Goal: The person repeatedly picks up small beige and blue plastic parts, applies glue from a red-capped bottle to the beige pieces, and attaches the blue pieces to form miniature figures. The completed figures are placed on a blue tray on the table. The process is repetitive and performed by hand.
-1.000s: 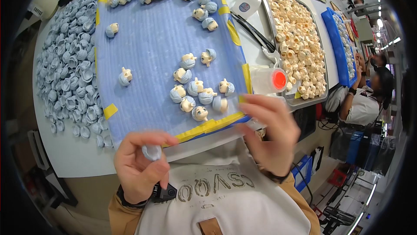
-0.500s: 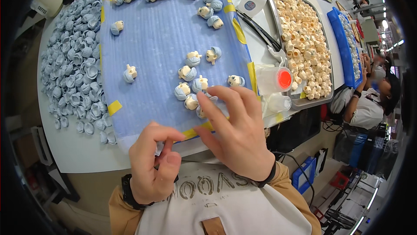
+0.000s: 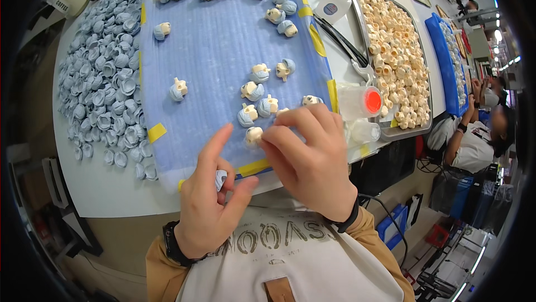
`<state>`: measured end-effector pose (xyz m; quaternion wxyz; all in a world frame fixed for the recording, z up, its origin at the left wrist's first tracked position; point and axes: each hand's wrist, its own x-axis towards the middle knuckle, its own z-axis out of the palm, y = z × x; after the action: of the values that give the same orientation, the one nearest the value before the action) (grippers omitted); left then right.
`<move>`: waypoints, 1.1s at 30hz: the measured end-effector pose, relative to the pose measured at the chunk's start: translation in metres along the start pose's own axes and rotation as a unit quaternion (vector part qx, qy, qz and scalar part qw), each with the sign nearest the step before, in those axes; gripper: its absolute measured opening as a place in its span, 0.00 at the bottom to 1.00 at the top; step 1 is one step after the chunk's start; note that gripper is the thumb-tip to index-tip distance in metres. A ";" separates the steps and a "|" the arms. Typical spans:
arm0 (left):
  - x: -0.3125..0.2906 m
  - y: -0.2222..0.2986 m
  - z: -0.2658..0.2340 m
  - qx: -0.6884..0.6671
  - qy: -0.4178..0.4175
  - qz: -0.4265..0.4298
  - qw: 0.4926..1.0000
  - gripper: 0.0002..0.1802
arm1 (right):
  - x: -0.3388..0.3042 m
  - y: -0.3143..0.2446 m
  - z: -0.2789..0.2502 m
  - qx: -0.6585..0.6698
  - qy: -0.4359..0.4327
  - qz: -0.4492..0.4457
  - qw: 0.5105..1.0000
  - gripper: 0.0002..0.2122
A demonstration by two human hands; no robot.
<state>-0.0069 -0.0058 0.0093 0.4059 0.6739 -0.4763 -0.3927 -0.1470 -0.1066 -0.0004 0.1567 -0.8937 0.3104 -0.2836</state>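
My left hand (image 3: 207,201) is above the table's near edge, index finger and thumb apart. Its curled lower fingers hold a small blue-grey hair piece (image 3: 221,179). My right hand (image 3: 312,162) reaches over the blue mat (image 3: 206,62), fingers bent and drawn together beside a doll head (image 3: 254,136); what its fingertips pinch, if anything, is hidden. Several small cream doll heads with blue-grey hair, such as one doll head (image 3: 247,115), lie just beyond. Another doll head (image 3: 311,100) is partly covered by my right hand.
Loose hair pieces (image 3: 106,84) are heaped at left. At right stand a metal tray (image 3: 365,28) of cream head parts, black tweezers (image 3: 340,37), a white bottle (image 3: 334,6) and a cup with a red-orange disc (image 3: 357,101). A co-worker (image 3: 474,140) sits at far right.
My right hand has drawn its spread fingers together down among the near doll heads. My left index finger and thumb have parted, showing the hair piece. The whole view has shifted slightly.
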 end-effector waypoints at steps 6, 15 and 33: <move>-0.003 -0.005 -0.009 -0.020 0.006 0.187 0.982 0.29 | 0.000 -0.016 -0.019 0.182 0.048 -0.066 0.980 0.12; -0.005 -0.009 -0.014 -0.084 0.013 0.289 0.954 0.29 | -0.011 -0.025 -0.008 0.541 -0.019 0.002 0.841 0.17; -0.003 -0.012 -0.018 0.007 0.042 0.370 0.928 0.26 | -0.011 -0.015 0.001 0.707 -0.111 0.034 0.698 0.11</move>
<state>0.0127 0.0025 0.0051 0.5375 0.4683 -0.6771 -0.1824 -0.1468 -0.0882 0.0011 0.7849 -0.5340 0.0293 -0.3129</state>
